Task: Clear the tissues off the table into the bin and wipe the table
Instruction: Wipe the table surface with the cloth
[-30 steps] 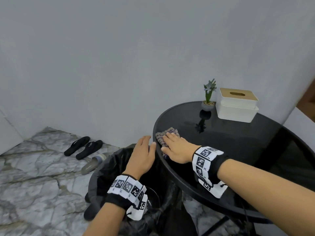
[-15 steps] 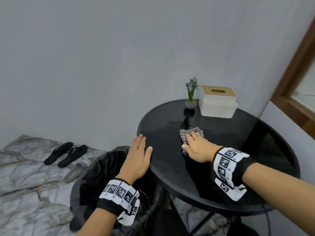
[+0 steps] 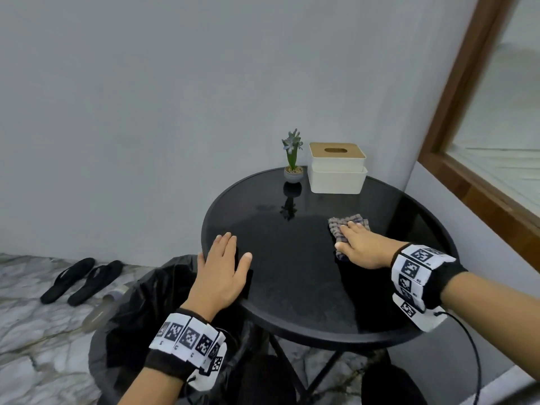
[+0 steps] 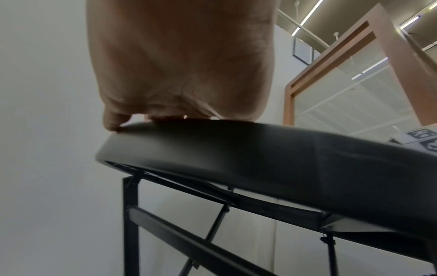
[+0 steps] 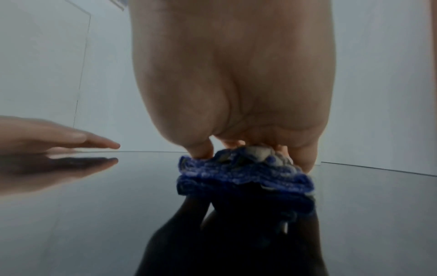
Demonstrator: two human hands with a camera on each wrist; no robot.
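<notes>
A round black glass table [image 3: 306,287] fills the middle of the head view. My right hand [image 3: 361,244] lies flat on a grey and blue checked cloth [image 3: 347,225] on the table's right part, fingers straight and pressing it down. In the right wrist view the cloth [image 5: 243,173] is bunched under my palm. My left hand [image 3: 222,267] rests flat on the table's left edge, fingers straight, holding nothing. The left wrist view shows the left palm [image 4: 179,65] on the table rim [image 4: 236,149]. A bin lined with a black bag [image 3: 140,311] stands below the left edge. No tissue shows on the table.
A white tissue box with a wooden lid [image 3: 337,168] and a small potted plant [image 3: 292,159] stand at the table's far edge by the wall. Black sandals [image 3: 79,280] lie on the marble floor at left. A wood-framed window [image 3: 482,156] is at right.
My right hand has slid the cloth from the table's left edge across to its right part. The left hand has stayed at the left edge. The head view has swung right.
</notes>
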